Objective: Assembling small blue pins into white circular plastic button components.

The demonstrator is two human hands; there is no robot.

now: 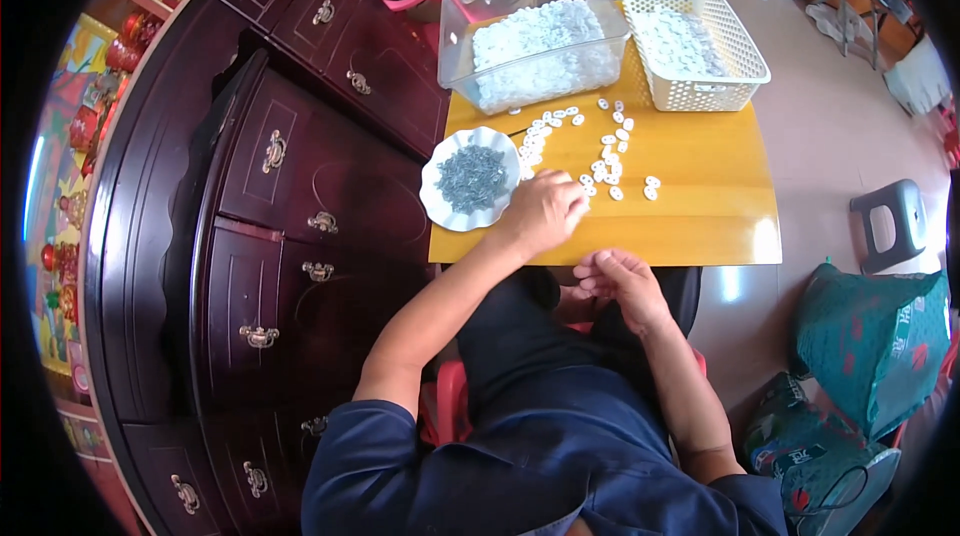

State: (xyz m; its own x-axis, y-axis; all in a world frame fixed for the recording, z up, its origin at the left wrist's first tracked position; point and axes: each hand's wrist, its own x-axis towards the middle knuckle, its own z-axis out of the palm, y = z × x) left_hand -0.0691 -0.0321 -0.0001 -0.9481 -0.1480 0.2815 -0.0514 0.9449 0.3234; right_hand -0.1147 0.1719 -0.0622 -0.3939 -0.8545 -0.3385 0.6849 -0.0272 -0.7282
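My left hand (548,210) is over the table beside the scalloped white dish (430,198), its fingers bent together close to several small white oval pieces (608,172) with dark holes. Whatever those fingers hold, if anything, is hidden. At the table's front edge, my right hand (628,288) has its thumb and fingers pinched together; nothing between them can be made out. Small dark grey slivers (472,179) fill the dish. More white oval pieces (536,139) lie scattered between the dish and the clear plastic bin.
At the table's (705,221) far side stand a clear bin (535,84) heaped with white pieces and a cream perforated basket (715,94). Dark wooden drawers (310,151) flank the left. On the floor to the right are a grey stool (895,226) and green bags (870,336).
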